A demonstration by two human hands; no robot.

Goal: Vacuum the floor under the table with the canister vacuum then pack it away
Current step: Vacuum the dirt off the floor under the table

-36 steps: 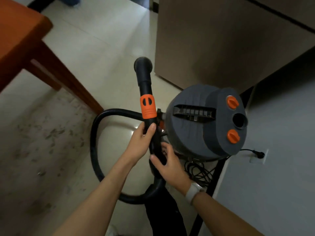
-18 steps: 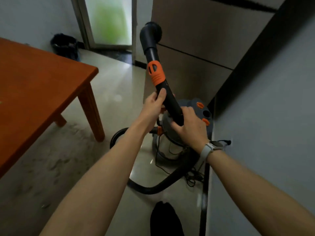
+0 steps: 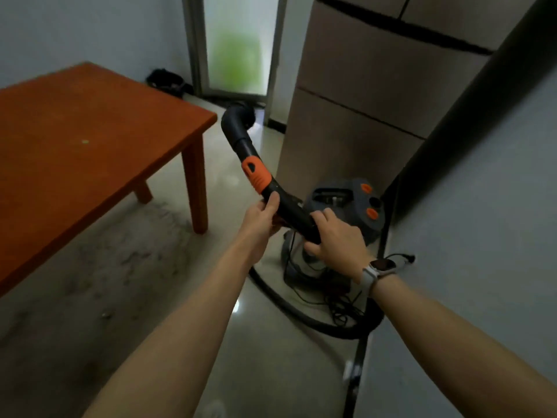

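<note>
A: What's nearest?
B: Both hands grasp the black hose handle: the right hand is wrapped around its lower end, the left hand just under the orange collar.
A: And the canister vacuum?
B: On the floor behind the hands, at about one o'clock, hose looping at four o'clock. The table stands farther off at ten o'clock.

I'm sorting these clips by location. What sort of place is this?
Probably a room in a home, perhaps a dining area: an orange-brown wooden table on a tiled floor, a tall refrigerator, and a frosted glass door behind.
</note>
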